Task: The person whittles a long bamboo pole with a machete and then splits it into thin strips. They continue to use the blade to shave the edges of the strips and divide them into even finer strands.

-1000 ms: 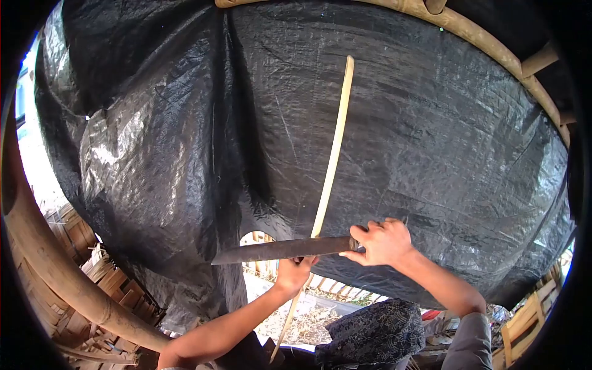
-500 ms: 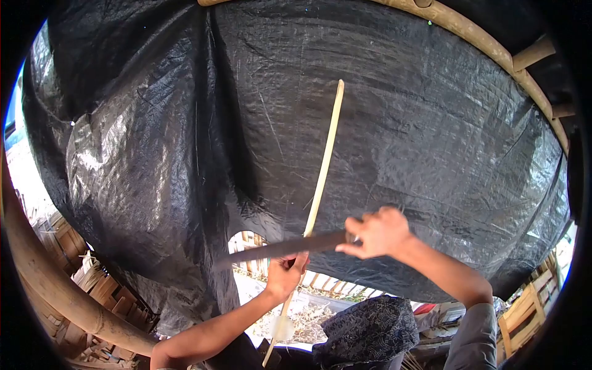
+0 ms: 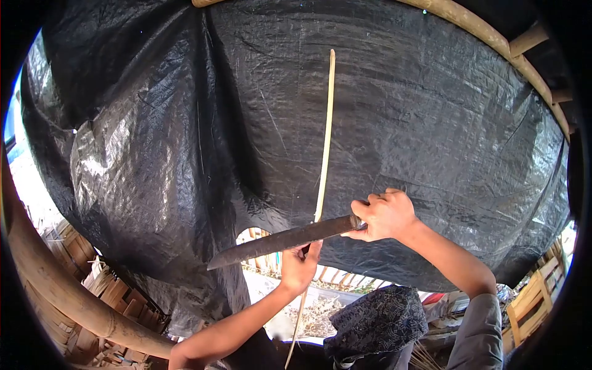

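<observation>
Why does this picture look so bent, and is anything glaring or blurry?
Head view: the left bamboo pole bows and corners go black, probably a very wide lens; head view, left: white glare on the black sheet; head view: the knife looks fairly crisp.

The long, slender, pale-yellow wooden strip [image 3: 327,135] is contrasting with the creased black plastic sheet [image 3: 431,135], which is gleaming silvery-white in patches. The long, flat metal blade [image 3: 280,243] is showing dark grey-brown. The rumpled black cloth [image 3: 379,317] is bearing a pale-grey pattern.
</observation>
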{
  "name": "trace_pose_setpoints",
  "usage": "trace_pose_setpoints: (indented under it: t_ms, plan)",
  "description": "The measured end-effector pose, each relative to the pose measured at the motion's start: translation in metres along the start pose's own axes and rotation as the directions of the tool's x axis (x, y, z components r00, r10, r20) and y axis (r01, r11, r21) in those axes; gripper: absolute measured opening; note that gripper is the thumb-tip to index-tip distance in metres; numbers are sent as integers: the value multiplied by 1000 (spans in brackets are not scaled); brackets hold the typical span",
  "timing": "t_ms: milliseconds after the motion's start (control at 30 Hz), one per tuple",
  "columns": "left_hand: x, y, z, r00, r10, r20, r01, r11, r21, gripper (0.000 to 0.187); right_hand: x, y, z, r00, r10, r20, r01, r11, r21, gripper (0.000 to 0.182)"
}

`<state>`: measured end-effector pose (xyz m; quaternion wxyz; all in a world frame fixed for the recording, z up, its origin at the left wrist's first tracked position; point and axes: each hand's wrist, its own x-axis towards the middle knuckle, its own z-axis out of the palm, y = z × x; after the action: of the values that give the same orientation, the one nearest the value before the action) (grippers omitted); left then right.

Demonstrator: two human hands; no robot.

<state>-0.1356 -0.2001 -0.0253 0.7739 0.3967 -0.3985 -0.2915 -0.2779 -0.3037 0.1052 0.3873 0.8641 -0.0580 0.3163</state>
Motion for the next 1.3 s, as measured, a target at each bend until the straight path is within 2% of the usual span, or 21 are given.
trace_pose_setpoints:
  t_ms: [133,200,233,267,333,367,400,467,500,633,700,833,900,933,1000,1033,1100,1133,1200,1267,1300]
  plan:
    - [-1,10,0,995,-99,25,100,994,-49,11,-2,-4,-9,998,34,50,-33,999,-18,50]
    - [0,15,-1,981,-139,139,172,948,-268,12,1,1,-14,998,30,63,-29,1000,-12,51]
    - [-1,25,-2,979,-149,135,180,949,-258,12,2,2,-20,987,81,140,-81,997,-3,49]
    - [1,25,-6,979,-155,135,186,948,-260,12,2,1,-22,986,81,145,-82,997,-1,49]
    - [6,23,-15,973,-221,64,230,913,-337,10,5,-2,-27,938,212,272,-233,971,47,47]
    - [6,26,-14,967,-248,50,250,909,-335,8,8,-6,-33,901,209,380,-267,958,104,45]
    - [4,24,-16,967,-251,49,253,907,-337,8,8,-10,-33,900,208,384,-267,958,105,45]
    - [2,20,-18,968,-201,148,242,901,-360,6,3,-21,-31,912,139,386,-217,962,164,43]
    - [0,20,-16,962,-226,155,270,880,-391,6,3,-26,-32,884,127,449,-232,954,189,43]
    - [-2,27,-20,929,-250,274,353,822,-446,7,-5,-30,-24,889,144,434,-261,939,222,44]
    - [-5,32,-20,900,-243,363,399,796,-456,8,-8,-28,-26,908,103,405,-216,945,245,46]
    - [-8,36,-21,856,-252,451,449,795,-409,11,-6,-24,-36,919,82,385,-189,950,250,49]
    - [-7,32,-22,790,-259,556,534,736,-415,24,-3,-23,-41,900,57,433,-162,964,209,51]
    - [-8,33,-21,789,-260,557,535,736,-414,24,-1,-20,-43,900,59,433,-164,964,209,51]
    - [-13,35,-20,770,-352,533,588,716,-377,37,4,-8,-46,898,166,408,-248,956,156,53]
    - [-12,32,-21,778,-356,517,566,755,-332,43,6,4,-42,893,273,359,-350,921,172,52]
    - [-12,31,-23,803,-363,472,538,784,-312,41,12,28,-35,825,475,306,-548,803,233,48]
    - [-10,32,-23,828,-363,427,504,815,-286,38,10,30,-38,823,479,305,-551,803,227,48]
    - [-8,36,-21,828,-349,439,502,810,-304,39,10,33,-47,795,451,405,-582,754,303,44]
    - [-10,38,-18,815,-343,467,524,780,-341,38,0,15,-54,810,279,516,-484,816,317,49]
    - [-11,40,-15,812,-336,477,530,768,-360,29,-5,1,-55,852,194,487,-357,895,269,48]
